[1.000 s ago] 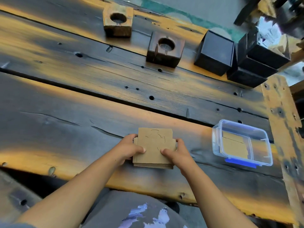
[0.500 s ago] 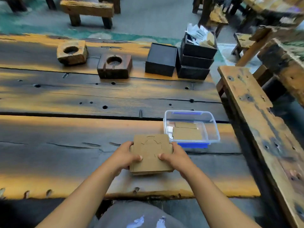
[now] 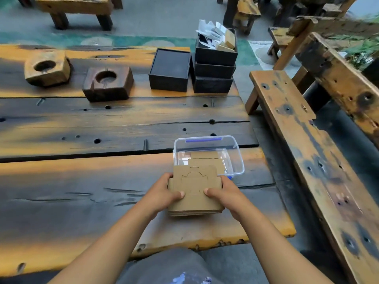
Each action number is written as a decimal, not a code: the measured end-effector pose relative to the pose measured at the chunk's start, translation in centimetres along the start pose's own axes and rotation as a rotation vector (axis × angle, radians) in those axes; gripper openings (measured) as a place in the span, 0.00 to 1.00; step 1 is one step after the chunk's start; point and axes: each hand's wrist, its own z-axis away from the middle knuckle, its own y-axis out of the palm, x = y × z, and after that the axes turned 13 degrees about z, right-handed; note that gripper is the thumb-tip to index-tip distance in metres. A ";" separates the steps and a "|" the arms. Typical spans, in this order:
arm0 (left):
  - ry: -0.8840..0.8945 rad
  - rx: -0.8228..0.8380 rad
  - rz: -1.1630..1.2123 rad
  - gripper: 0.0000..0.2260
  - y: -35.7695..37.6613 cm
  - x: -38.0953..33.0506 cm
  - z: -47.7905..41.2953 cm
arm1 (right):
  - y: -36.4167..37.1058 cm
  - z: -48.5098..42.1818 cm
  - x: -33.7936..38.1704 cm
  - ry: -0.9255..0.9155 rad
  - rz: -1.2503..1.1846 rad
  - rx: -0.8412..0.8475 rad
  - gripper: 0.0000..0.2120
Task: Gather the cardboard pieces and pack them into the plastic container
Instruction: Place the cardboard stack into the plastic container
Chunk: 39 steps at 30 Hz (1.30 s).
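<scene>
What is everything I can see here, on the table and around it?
cardboard stack: one stack, brown, held at the table's near edge
plastic container: one, clear with blue clips, just beyond the stack, some cardboard already inside
wooden blocks with round holes: two, light and dark brown, far left of table
black boxes: one alone, three stacked beside it, the top one holding paper scraps
table: one, dark and orange planks
bench: one, weathered wood, right of the table
stools: several, on the floor beyond
left hand: gripping the stack's left side
right hand: gripping its right side
</scene>
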 end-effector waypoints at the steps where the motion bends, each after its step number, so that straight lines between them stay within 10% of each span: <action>1: -0.005 0.013 0.023 0.25 -0.2 -0.2 -0.7 | -0.1 -0.3 0.2 0.012 -0.013 0.002 0.21; 39: -0.040 -0.141 -0.128 0.26 5.5 -5.1 -14.7 | -8.8 -16.0 2.5 0.038 0.108 0.136 0.23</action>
